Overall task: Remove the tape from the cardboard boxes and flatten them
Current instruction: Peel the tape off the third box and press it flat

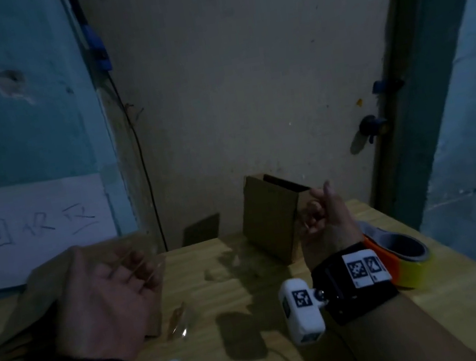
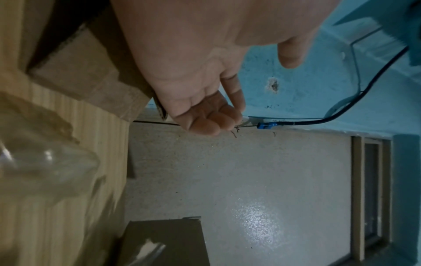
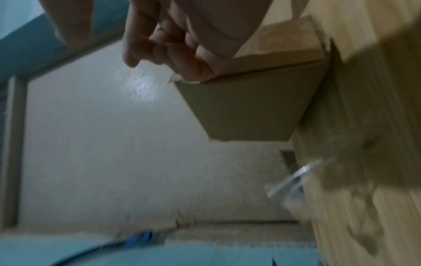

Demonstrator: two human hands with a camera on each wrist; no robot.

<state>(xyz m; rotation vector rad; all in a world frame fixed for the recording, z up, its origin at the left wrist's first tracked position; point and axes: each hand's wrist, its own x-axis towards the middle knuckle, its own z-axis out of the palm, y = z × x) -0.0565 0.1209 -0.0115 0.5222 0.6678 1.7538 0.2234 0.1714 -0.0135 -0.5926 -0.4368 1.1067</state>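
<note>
Your right hand, fingers curled, pinches clear tape at the upright cardboard box on the table; left hand hangs relaxed over flattened cardboard. Box looks light and tippy, so brace its top edge.

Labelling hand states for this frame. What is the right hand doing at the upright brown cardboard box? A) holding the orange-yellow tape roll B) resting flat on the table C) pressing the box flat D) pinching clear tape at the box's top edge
D: in the right wrist view the right hand has curled fingers pinching a strip of clear tape at the top edge of the upright brown cardboard box, which still stands unflattened.
</note>
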